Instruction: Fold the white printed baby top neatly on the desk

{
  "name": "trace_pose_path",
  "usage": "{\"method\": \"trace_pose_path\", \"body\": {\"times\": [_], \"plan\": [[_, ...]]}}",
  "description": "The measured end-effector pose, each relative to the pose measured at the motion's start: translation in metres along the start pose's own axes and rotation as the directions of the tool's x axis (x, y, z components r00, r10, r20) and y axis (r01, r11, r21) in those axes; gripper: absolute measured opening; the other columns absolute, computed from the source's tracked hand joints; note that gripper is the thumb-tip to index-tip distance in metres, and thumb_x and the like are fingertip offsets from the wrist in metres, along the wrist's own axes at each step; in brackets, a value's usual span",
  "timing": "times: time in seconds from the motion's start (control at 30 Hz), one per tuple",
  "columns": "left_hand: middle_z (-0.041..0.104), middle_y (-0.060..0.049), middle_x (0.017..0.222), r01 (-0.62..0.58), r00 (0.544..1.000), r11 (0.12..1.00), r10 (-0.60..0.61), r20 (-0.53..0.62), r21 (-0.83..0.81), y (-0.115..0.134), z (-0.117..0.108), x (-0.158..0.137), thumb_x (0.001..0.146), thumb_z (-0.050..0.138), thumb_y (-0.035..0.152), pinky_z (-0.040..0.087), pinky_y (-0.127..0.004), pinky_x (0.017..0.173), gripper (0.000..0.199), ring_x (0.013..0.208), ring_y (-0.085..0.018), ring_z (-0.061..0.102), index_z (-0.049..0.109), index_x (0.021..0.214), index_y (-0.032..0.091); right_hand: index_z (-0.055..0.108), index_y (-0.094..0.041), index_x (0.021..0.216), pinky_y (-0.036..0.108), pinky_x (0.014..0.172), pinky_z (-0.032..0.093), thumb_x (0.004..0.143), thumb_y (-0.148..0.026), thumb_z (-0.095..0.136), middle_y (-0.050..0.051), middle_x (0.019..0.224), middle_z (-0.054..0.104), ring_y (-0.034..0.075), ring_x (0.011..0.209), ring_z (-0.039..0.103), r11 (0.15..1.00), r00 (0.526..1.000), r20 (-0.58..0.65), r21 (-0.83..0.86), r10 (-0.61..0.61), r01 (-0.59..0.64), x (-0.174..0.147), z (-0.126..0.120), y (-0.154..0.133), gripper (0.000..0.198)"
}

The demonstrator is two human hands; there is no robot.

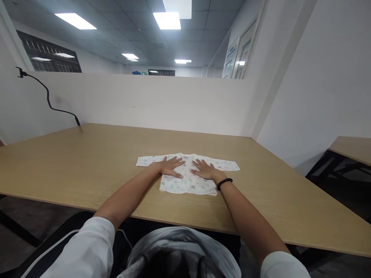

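A small white baby shirt with a faint print lies spread out on the wooden table, its collar pointing away from me and both long sleeves stretched to the sides. My left hand rests flat on the left half of its chest, fingers spread. On the right half lies my right hand, also flat with the fingers apart; a dark beaded bracelet circles that wrist. Parts of the shirt's upper front are hidden under both palms.
The light wooden table reaches back to a low white partition. A black flexible phone holder is fixed at the back left edge. Another table stands to the right, past a white wall.
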State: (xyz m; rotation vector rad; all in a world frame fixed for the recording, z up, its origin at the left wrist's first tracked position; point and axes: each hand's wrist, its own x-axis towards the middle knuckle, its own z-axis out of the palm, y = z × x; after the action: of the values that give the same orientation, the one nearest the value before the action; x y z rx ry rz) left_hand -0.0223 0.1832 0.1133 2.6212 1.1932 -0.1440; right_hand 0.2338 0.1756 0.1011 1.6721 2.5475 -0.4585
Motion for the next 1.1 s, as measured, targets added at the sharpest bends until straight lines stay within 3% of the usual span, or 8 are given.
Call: {"method": "trace_pose_path", "body": {"times": [0.17, 0.33, 0.47, 0.6, 0.67, 0.8, 0.93, 1.1], "plan": [[0.006, -0.009, 0.158, 0.010, 0.998, 0.999, -0.008, -0.069, 0.038, 0.017, -0.005, -0.002, 0.080, 0.030, 0.082, -0.008, -0.062, 0.111, 0.095, 0.146, -0.032, -0.002, 0.011, 0.152, 0.024, 0.010, -0.025, 0.154, 0.064, 0.110, -0.001, 0.089, -0.074, 0.015, 0.005, 0.158, 0.007, 0.032, 0.144, -0.005, 1.000, 0.994, -0.107, -0.022, 0.019, -0.022, 0.002, 0.003, -0.005, 0.082], [0.001, -0.014, 0.157, 0.084, 0.996, 0.996, -0.084, 0.001, 0.003, 0.039, 0.007, 0.006, 0.076, 0.029, 0.084, 0.002, -0.057, 0.115, 0.109, 0.146, -0.031, -0.003, 0.000, 0.152, 0.012, 0.007, -0.022, 0.154, 0.058, 0.113, 0.001, 0.095, -0.063, 0.007, 0.005, 0.159, 0.005, 0.027, 0.145, -0.002, 0.999, 0.995, -0.097, -0.031, 0.008, -0.011, 0.007, 0.010, -0.010, 0.072], [-0.001, -0.013, 0.157, 0.072, 0.997, 0.997, -0.071, 0.039, -0.017, 0.032, 0.011, 0.008, 0.072, 0.037, 0.085, 0.004, -0.058, 0.115, 0.114, 0.145, -0.032, -0.004, -0.003, 0.152, 0.015, 0.005, -0.025, 0.154, 0.057, 0.113, 0.001, 0.093, -0.067, 0.007, 0.003, 0.159, 0.002, 0.026, 0.145, -0.002, 0.999, 0.998, -0.049, -0.026, 0.026, -0.027, 0.006, 0.009, -0.010, 0.075], [0.002, -0.012, 0.158, 0.028, 0.995, 0.999, -0.025, 0.095, -0.033, 0.019, 0.000, 0.001, 0.064, 0.050, 0.086, 0.006, -0.055, 0.116, 0.123, 0.145, -0.034, -0.003, 0.000, 0.153, 0.019, 0.006, -0.028, 0.154, 0.059, 0.112, 0.003, 0.090, -0.073, 0.012, 0.001, 0.159, 0.000, 0.029, 0.145, -0.002, 0.999, 0.999, 0.003, -0.020, 0.046, -0.046, 0.003, 0.005, -0.008, 0.079], [0.002, -0.012, 0.158, -0.014, 0.997, 0.999, 0.017, 0.076, -0.037, 0.018, -0.003, 0.000, 0.069, 0.044, 0.086, 0.006, -0.050, 0.117, 0.116, 0.145, -0.033, -0.004, 0.002, 0.153, 0.018, 0.008, -0.026, 0.154, 0.058, 0.113, 0.003, 0.090, -0.072, 0.012, 0.002, 0.159, 0.001, 0.029, 0.145, -0.004, 0.999, 0.999, -0.010, -0.026, 0.041, -0.042, 0.002, 0.005, -0.007, 0.079], [-0.002, -0.012, 0.158, -0.086, 0.996, 0.996, 0.085, -0.025, -0.032, 0.032, 0.005, 0.007, 0.086, 0.014, 0.076, 0.002, -0.045, 0.118, 0.094, 0.145, -0.027, -0.007, -0.002, 0.152, 0.012, 0.007, -0.019, 0.155, 0.052, 0.115, 0.000, 0.096, -0.060, 0.005, 0.004, 0.159, 0.001, 0.024, 0.145, -0.009, 0.997, 0.991, -0.119, -0.056, -0.068, 0.062, 0.007, 0.007, -0.007, 0.072], [-0.006, -0.015, 0.157, -0.056, 0.998, 0.998, 0.056, -0.021, -0.001, 0.046, 0.018, 0.017, 0.084, 0.016, 0.078, 0.001, -0.050, 0.117, 0.099, 0.145, -0.028, -0.011, -0.008, 0.151, 0.009, 0.006, -0.021, 0.155, 0.052, 0.115, 0.003, 0.098, -0.054, 0.003, 0.002, 0.159, 0.004, 0.023, 0.145, -0.004, 0.993, 0.990, -0.079, -0.034, -0.116, 0.114, 0.013, 0.010, -0.006, 0.066], [-0.005, -0.014, 0.158, -0.048, 0.999, 0.999, 0.048, -0.010, -0.010, 0.047, 0.018, 0.016, 0.082, 0.019, 0.080, 0.002, -0.050, 0.117, 0.102, 0.145, -0.029, -0.009, -0.004, 0.152, 0.010, 0.013, -0.022, 0.154, 0.051, 0.115, 0.006, 0.099, -0.052, 0.010, 0.004, 0.158, 0.007, 0.024, 0.145, 0.002, 0.994, 0.991, -0.087, -0.001, -0.106, 0.106, 0.015, 0.011, -0.004, 0.063]]}}
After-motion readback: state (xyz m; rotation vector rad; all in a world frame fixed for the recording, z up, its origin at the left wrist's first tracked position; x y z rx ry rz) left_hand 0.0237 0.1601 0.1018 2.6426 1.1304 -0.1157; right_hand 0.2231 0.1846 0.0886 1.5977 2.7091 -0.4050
